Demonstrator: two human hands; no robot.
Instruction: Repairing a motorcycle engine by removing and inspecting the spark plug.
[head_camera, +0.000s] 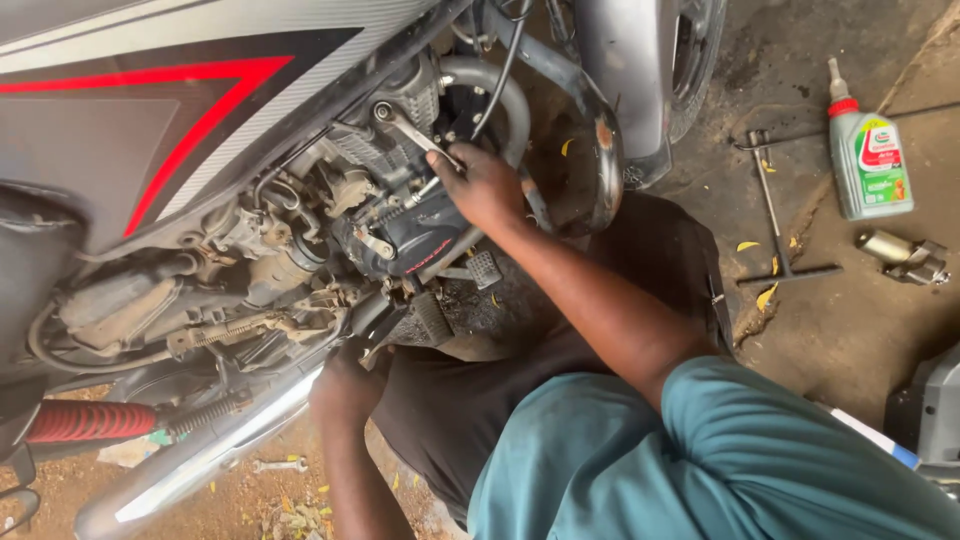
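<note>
Under the tilted motorcycle, against the engine (385, 225), I have my right hand (487, 185) closed round the shank of a ring spanner (415, 133). Its ring end sits up on a fastener on the cylinder head, just beside the curved exhaust pipe (500, 95), so the handle angles down towards my palm; I judge that slant gives me room to swing it between the pipe and the black engine cover (415, 245). My fingers are wrapped tight on the tool, thumb side towards the engine.

My left hand (345, 385) reaches up from below, near the footrest and the chrome silencer (220, 450). Its fingers are hidden behind the frame parts, so I cannot tell whether they grip anything; it looks placed there to steady me or the bike.

Off to my right, on the concrete floor (850, 330), lie a T-handle socket wrench (775, 215), a green oil bottle with a red cap (868, 150) and a small metal part (905, 258), all well apart from the engine yet within my reach. A second, small spanner (280, 464) rests on the dirt beneath the silencer. A red rear shock spring (90, 420) shows at the lower left.
</note>
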